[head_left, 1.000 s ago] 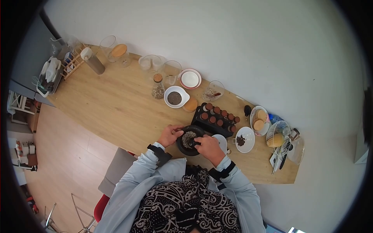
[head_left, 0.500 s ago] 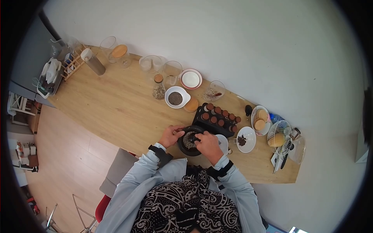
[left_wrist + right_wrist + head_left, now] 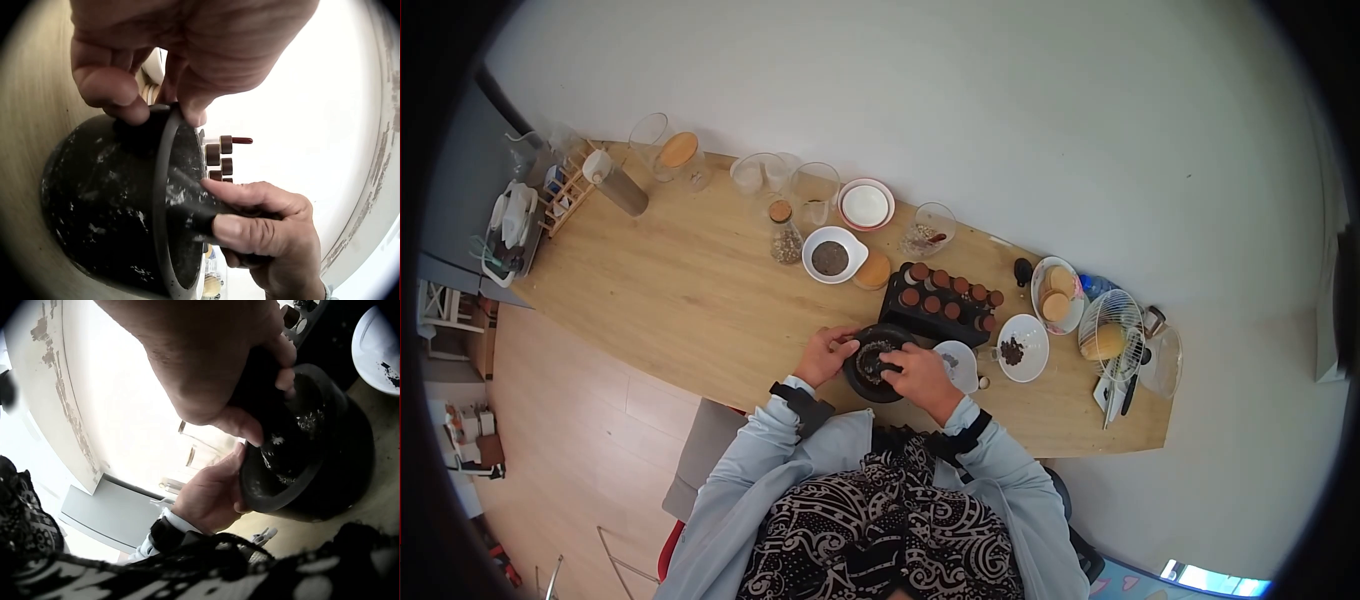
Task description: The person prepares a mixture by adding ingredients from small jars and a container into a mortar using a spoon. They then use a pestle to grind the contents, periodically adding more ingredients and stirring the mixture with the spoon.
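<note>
A black mortar (image 3: 100,194), its outside flecked with white, stands on the table in front of the person. My left hand (image 3: 824,357) pinches its rim, thumb at the lip and fingers against the outer wall. My right hand (image 3: 925,378) grips a black pestle (image 3: 195,209) whose lower end is down inside the bowl. Crushed greyish bits (image 3: 309,424) show around the pestle in the right wrist view. Just right of the mortar sits a small white bowl (image 3: 962,372), partly covered by the right hand.
Behind the mortar is a black rack (image 3: 920,322) of brown-capped jars. A white bowl (image 3: 1032,365) with dark pieces stands to the right. Farther back are a spouted bowl (image 3: 858,253) of dark grounds, a corked flask (image 3: 786,247) and a wooden lid (image 3: 873,272).
The head view has shifted, so the tabletop things sit slightly farther left. The right hand has moved the pestle a little within the mortar; the left hand keeps its hold on the rim.
</note>
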`<action>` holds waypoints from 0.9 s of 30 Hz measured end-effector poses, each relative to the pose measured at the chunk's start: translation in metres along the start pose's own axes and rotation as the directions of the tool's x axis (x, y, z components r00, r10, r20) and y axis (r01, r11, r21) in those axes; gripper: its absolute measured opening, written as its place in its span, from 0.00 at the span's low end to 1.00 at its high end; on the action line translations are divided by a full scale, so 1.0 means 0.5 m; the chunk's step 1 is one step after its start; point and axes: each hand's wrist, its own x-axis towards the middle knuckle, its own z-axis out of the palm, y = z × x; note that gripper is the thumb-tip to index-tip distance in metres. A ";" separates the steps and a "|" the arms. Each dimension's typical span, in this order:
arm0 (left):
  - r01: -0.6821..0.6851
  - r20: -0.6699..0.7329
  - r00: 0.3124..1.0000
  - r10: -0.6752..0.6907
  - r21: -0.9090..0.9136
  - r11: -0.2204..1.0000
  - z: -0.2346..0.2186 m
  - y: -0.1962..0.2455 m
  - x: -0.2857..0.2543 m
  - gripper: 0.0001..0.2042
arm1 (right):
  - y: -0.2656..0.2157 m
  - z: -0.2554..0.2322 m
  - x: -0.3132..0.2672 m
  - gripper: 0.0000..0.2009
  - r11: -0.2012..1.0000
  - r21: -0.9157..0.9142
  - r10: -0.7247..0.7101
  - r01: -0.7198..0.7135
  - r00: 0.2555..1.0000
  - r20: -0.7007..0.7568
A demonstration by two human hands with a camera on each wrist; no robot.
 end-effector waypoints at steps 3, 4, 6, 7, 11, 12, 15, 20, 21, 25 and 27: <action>-0.039 -0.009 0.999 0.040 0.026 0.999 0.000 -0.014 0.003 0.16 | -0.004 -0.037 -0.001 0.13 0.995 -0.097 0.037 -0.023 0.990 0.139; -0.029 -0.005 1.000 0.029 0.028 0.999 -0.001 -0.012 0.003 0.16 | -0.004 -0.034 0.001 0.13 0.995 -0.096 0.039 -0.026 0.990 0.133; -0.020 0.005 1.000 0.020 0.032 0.999 -0.002 -0.007 0.004 0.17 | -0.007 -0.018 0.005 0.13 0.981 -0.192 0.018 -0.025 0.999 -0.040; -0.014 -0.001 1.000 0.014 0.029 0.999 -0.002 -0.006 0.002 0.17 | -0.013 -0.011 0.006 0.13 0.981 -0.192 0.023 -0.031 0.999 -0.042; 0.020 -0.021 1.000 -0.020 -0.003 1.000 0.002 -0.010 0.001 0.17 | 0.001 -0.017 -0.002 0.13 0.997 -0.073 -0.010 0.013 0.999 0.031; 0.018 -0.018 1.000 -0.018 0.000 1.000 0.000 -0.011 0.003 0.17 | 0.010 -0.024 0.000 0.13 0.999 -0.029 -0.019 0.023 0.993 0.120; 0.006 -0.006 1.000 -0.006 0.000 1.000 -0.001 -0.014 0.005 0.17 | -0.001 -0.047 0.014 0.13 0.981 -0.185 0.083 -0.061 0.990 0.113; 0.028 -0.002 1.000 -0.028 -0.026 0.999 -0.002 -0.015 0.005 0.17 | -0.008 0.000 0.007 0.13 0.993 -0.120 -0.018 0.018 1.000 0.003; 0.031 -0.001 1.000 -0.031 -0.025 0.999 -0.003 -0.017 0.003 0.17 | -0.006 -0.002 0.003 0.13 0.996 -0.076 -0.050 0.051 0.998 0.026; 0.024 -0.001 1.000 -0.024 -0.037 0.999 -0.001 -0.015 0.007 0.17 | 0.010 -0.026 0.004 0.13 0.995 -0.102 -0.010 0.017 0.997 0.076; 0.024 0.003 1.000 -0.024 -0.024 0.999 -0.004 -0.016 0.005 0.16 | -0.006 -0.023 0.012 0.13 0.982 -0.185 0.040 -0.043 0.999 -0.019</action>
